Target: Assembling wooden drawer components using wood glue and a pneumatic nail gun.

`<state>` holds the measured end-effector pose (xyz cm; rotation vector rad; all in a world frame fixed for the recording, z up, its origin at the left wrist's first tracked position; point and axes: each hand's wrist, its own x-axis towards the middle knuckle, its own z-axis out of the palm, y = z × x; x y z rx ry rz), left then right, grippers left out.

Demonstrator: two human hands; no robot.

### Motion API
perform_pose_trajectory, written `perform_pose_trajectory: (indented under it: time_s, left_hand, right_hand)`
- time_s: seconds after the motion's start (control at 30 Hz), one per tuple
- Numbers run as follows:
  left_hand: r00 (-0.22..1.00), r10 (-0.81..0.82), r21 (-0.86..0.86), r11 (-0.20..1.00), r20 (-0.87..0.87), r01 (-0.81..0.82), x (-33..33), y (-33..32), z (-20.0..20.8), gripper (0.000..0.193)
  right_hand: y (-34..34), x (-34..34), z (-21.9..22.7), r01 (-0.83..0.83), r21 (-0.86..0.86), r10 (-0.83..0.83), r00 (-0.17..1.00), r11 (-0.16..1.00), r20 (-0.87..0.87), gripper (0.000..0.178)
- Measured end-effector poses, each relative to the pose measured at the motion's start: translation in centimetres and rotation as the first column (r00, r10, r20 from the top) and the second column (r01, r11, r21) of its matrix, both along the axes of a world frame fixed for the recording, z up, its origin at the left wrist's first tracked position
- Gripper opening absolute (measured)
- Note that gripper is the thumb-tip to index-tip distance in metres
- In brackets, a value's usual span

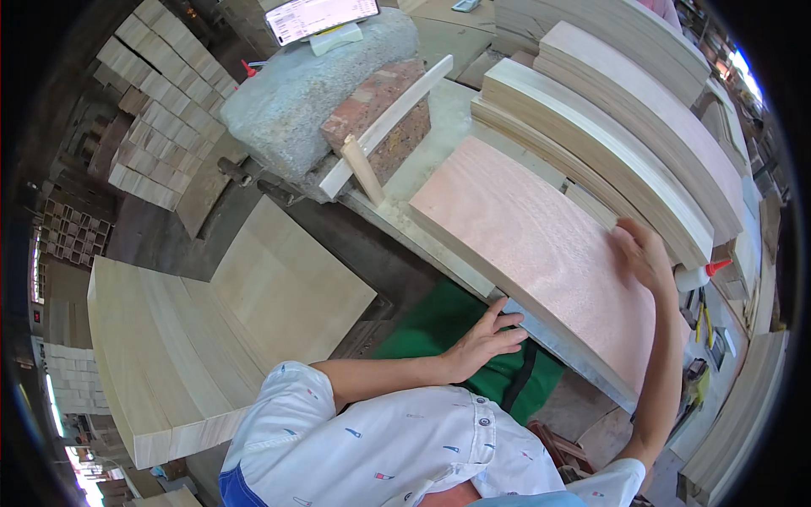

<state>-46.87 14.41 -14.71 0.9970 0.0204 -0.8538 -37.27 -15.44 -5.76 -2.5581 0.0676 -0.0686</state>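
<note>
A rectangular, pinkish wooden board lies at a slant on the workbench in front of me. At its far right edge is my right hand, with the fingers bent over the edge and partly blurred. My left hand is by the board's near side, its fingers spread and stretched out toward the bench edge, with nothing held in it. Beneath that hand hangs a green cloth with a dark strap. Just beyond my right hand lies a white glue bottle with a red tip.
Curved stacks of boards line the bench's far right. A rough stone block, a reddish block, a wooden strip and an upright peg stand at far left. Stacked panels fill the near left; pliers lie right.
</note>
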Motion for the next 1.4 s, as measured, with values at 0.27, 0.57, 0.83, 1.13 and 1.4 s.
perform_pose_trajectory:
  time_s: [0.27, 0.57, 0.83, 1.13, 1.4]
  left_hand:
    - [0.999, 0.037, -0.055, 0.998, -0.022, -0.038, -0.4, -1.6, -0.5, 0.090]
    - [0.966, 0.058, -0.192, 0.981, 0.252, -0.009, -1.6, -3.2, -2.2, 0.108]
    - [0.871, 0.265, -0.374, 0.922, 0.414, -0.103, 1.5, -5.3, 3.0, 0.094]
    - [0.419, 0.095, -0.151, 0.983, 0.903, 0.102, 13.8, -8.0, 20.1, 0.099]
    - [0.075, -0.699, 0.552, 0.622, 0.711, 0.556, 19.8, -11.4, 16.9, 0.066]
  right_hand:
    - [4.5, 1.3, 1.0, 0.080, 0.047, -0.057, 0.929, 0.996, -0.365, 0.037]
    - [6.0, -3.4, 5.5, -0.040, 0.029, 0.040, 0.999, 0.999, -0.001, 0.031]
    - [6.0, -9.0, 11.4, 0.107, -0.013, -0.097, 0.946, 0.994, 0.310, 0.025]
    - [-4.8, -21.2, 12.5, 0.430, 0.491, -0.625, 0.694, 0.758, 0.357, 0.055]
    - [9.8, -20.8, -5.6, 0.020, 0.997, -0.697, 0.716, 0.072, 0.036, 0.051]
